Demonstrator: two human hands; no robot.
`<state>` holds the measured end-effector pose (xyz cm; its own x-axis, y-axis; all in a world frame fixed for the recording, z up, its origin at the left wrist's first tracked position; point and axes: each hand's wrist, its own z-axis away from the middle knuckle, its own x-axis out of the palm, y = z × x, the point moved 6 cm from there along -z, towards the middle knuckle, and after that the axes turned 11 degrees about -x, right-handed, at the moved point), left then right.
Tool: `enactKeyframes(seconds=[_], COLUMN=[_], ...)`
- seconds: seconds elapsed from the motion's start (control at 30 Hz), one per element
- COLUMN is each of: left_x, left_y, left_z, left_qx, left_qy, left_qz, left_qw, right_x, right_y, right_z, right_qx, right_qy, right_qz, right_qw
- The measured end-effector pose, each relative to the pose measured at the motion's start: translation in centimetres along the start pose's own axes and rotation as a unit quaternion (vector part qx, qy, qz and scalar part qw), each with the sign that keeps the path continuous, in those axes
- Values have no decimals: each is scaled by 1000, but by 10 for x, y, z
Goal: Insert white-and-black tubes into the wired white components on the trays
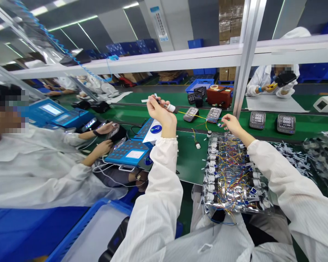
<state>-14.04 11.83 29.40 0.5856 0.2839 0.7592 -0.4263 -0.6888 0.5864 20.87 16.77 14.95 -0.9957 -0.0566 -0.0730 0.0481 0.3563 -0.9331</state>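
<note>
My left hand [164, 112] is raised over the bench, fingers closed around a small white-and-black cylindrical part [171, 108] with a yellow wire. That wire runs right toward my right hand [232, 124], which pinches a small wire end with a connector [221, 124]. A display unit with digits [214, 115] lies just behind the right hand, and another display unit [191, 114] lies left of it. Below the right hand, a silvery tray [226, 174] carries rows of similar wired parts. Two loose wired parts, one white [198, 145] and one with a black end [209, 134], lie beside it.
On the left a co-worker [43, 156] handles blue test boxes [128, 153]. A metal post [246, 65] and shelf [153, 61] stand in front. Piles of small white parts [292, 158] lie right. A red-brown box [219, 97] sits behind; a blue bin [91, 218] stands lower left.
</note>
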Motion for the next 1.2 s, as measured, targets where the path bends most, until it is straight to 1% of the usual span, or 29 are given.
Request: enactKeyframes(seconds=[0.13,0.17,0.23,0.3,0.33,0.4,0.47,0.53,0.57,0.63,0.7,0.77,0.87,0.93,1.0,1.07,1.13,1.2], left_x=[-6,-7,-6,-4,-4,-8,-14,-20,-22,-26,-32,-42,-62,-76,-87,-96,-102,-110], left_y=[27,32,37,38,37,36,34,30,27,17,0,-26,-79,-116,-150,-179,-201,-215], left_z=[-14,-18,-24,-28,-29,-31,-32,-30,-28,-19,-4,16,52,77,100,119,133,142], left_qx=[37,47,59,67,69,72,59,35,22,-8,-44,-89,-169,-205,-228,-244,-254,-258], left_qy=[23,21,-8,-51,-63,-52,-19,-3,-6,-38,-87,-132,-185,-202,-199,-195,-199,-204], left_qz=[-3,-15,-44,-61,-58,-33,-24,-42,-56,-82,-111,-148,-208,-240,-258,-263,-264,-266], left_qw=[999,999,997,995,994,996,998,998,998,996,989,976,945,927,918,913,909,906], right_x=[9,10,11,12,11,9,4,-5,-12,-35,-66,-103,-157,-183,-196,-197,-193,-185], right_y=[-15,-20,-33,-52,-63,-84,-98,-104,-105,-108,-112,-116,-120,-122,-122,-116,-107,-93], right_z=[-3,-4,-5,-8,-11,-16,-21,-24,-24,-21,-15,-5,12,24,35,45,54,60], right_qx=[25,29,32,21,10,-14,-21,-17,-21,-48,-92,-132,-178,-200,-209,-202,-186,-156], right_qy=[-4,-4,-11,-21,-24,-23,-15,11,33,92,151,212,299,330,333,321,306,284], right_qz=[-73,-85,-122,-191,-231,-291,-296,-275,-262,-241,-231,-238,-246,-228,-194,-150,-93,-40], right_qw=[997,996,992,981,973,956,955,961,964,965,957,939,905,894,899,913,929,945])
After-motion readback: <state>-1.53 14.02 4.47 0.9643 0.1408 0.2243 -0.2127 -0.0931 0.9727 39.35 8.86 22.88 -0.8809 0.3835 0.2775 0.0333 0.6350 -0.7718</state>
